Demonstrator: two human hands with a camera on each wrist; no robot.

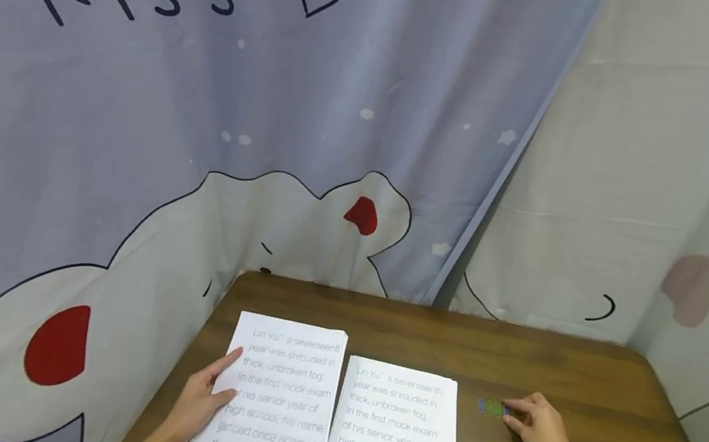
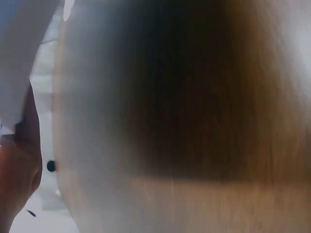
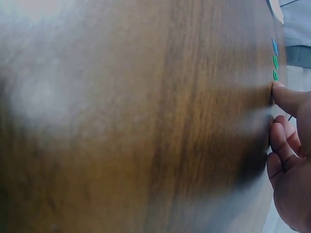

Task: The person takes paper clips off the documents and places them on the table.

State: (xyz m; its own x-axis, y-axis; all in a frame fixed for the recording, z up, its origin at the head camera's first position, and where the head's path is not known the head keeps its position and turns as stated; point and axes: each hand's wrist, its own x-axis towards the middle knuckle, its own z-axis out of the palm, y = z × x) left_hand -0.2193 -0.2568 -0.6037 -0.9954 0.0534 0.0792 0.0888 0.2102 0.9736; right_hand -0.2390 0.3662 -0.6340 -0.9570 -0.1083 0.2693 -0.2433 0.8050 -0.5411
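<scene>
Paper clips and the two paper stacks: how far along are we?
Done: two printed paper stacks lie side by side on the table. In hand: the left hand rests on the left stack; the right hand touches the coloured paper clips. Left: no clip is on either stack yet.

— Where's the left hand point(image 1: 205, 399)?
— Near left, forearm coming in from the near edge, palm down, fingers fairly straight and angled to the far right.
— And the right hand point(image 1: 538, 428)?
— On the right, sleeve at the wrist — fingers loosely bent, tips point(image 3: 284, 97) pointing left and pressed down.
</scene>
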